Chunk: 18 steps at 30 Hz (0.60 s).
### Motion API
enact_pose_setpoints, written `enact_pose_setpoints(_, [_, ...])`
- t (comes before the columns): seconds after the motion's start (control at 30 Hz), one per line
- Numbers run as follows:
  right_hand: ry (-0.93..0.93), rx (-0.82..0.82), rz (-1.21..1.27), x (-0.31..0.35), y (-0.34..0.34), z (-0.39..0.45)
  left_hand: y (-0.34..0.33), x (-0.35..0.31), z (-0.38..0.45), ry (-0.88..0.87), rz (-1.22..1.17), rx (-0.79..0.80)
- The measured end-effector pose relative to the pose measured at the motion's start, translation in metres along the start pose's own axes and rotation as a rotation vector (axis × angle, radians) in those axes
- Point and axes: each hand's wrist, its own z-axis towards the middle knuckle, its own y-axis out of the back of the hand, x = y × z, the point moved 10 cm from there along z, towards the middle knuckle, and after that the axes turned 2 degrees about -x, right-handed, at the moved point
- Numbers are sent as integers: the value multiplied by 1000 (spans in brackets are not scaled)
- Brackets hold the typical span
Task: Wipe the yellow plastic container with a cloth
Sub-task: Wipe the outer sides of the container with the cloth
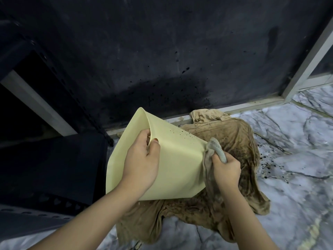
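A pale yellow plastic container point(173, 159) is held tilted on its side in the middle of the view, its open mouth turned to the left. Small dark specks dot its upper wall. My left hand point(142, 159) grips the rim, thumb outside and fingers hooked inside. My right hand point(226, 167) is closed on a bunched grey cloth point(214, 148), which presses against the container's right edge near its base. The container's far side and its inside are hidden.
A large dirty brown cloth point(239, 141) lies spread on the marble-patterned floor point(297, 150) under the container. Black specks scatter on the floor to the right. A dark wall point(162, 51) with a pale frame strip point(252, 103) stands behind; a dark cabinet point(54, 168) is at left.
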Motion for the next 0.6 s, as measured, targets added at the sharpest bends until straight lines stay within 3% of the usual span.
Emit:
enact_pose_setpoints(0.33, [-25,-66,-20,-1,8,-14,-6,-3,-5,18,-3,3])
enact_pose_setpoints(0.6, [429,131,-3,97,-46,-79,-4,-4,-3,-17,42,-14])
